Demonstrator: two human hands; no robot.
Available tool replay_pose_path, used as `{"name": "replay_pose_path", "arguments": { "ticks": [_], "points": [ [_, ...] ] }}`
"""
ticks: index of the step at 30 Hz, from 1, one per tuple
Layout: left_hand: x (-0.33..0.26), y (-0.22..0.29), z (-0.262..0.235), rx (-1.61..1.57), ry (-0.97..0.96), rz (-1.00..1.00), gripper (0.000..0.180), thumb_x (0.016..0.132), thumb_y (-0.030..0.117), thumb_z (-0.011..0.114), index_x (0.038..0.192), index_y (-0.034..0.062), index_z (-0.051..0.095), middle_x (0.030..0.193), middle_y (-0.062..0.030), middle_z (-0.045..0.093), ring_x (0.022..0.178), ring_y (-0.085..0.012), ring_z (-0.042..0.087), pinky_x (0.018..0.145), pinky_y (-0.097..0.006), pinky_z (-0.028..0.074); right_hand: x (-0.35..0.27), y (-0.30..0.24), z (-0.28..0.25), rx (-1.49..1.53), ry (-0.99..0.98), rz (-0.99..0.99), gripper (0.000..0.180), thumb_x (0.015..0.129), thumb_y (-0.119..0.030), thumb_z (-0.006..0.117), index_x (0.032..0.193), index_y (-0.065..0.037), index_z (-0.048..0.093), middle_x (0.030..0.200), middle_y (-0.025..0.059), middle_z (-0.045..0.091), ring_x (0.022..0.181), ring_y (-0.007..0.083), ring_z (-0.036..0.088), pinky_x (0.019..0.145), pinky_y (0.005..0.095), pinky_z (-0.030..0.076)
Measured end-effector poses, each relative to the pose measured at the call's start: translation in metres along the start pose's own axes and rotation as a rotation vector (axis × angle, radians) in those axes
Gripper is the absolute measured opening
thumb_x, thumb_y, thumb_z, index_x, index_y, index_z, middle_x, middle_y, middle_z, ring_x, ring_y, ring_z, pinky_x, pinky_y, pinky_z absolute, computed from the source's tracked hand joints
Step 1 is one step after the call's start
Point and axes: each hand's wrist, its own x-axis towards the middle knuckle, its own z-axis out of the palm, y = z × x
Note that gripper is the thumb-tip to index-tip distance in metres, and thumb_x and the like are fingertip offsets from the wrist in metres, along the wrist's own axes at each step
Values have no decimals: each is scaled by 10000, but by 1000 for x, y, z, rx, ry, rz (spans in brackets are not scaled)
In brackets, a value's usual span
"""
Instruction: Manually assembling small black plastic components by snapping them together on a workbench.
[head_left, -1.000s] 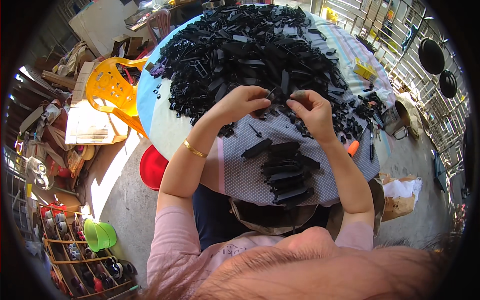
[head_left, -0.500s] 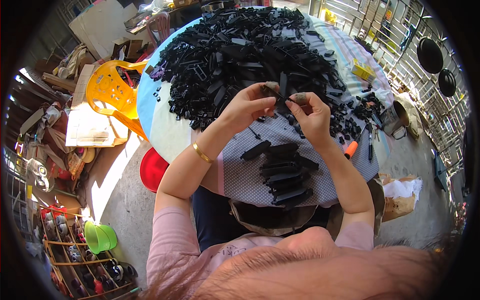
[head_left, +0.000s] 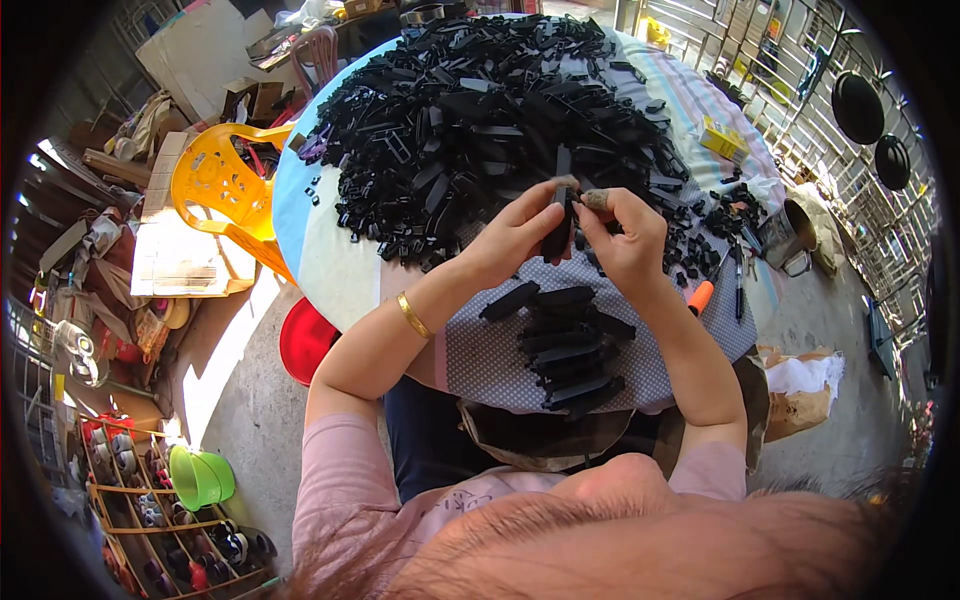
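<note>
In the head view, the left hand is pinching a long, narrow black plastic piece between thumb and fingers, holding it over the round table, which is wearing a patterned cloth. The right hand is bending its thumb and forefinger together at the piece's right side; whether they are gripping a small part cannot be told. A grey cover is wrapping that forefinger's tip.

Between the hands and the table's near edge, a group of long black plastic pieces is lying in an overlapping column. A large heap of mixed black plastic parts is spreading to the table's far edge. Toward the right edge, an orange cylindrical tool is resting near a shiny metal mug; farther back, a yellow box is sitting on the cloth.
</note>
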Motion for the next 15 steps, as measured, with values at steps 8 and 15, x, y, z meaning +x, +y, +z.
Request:
{"name": "replay_pose_path", "arguments": {
  "ticks": [8,15],
  "points": [
    [0,-5,5,358,161,62,339,948,207,427,1234,27,439,731,-7,535,636,-68,508,565,-207,419,0,-10,-1,-415,-128,-247,103,745,-65,603,742,-30,506,670,94,532,611,235,560,526,330,456],
    [-3,-1,9,925,304,239,282,918,218,445,1018,-19,563,754,-170,600,669,-218,560,642,-307,445,-7,-4,-1,-629,-452,-312,94,775,-87,511,719,-35,456,655,95,504,603,240,547,528,315,460]
  ]
}}
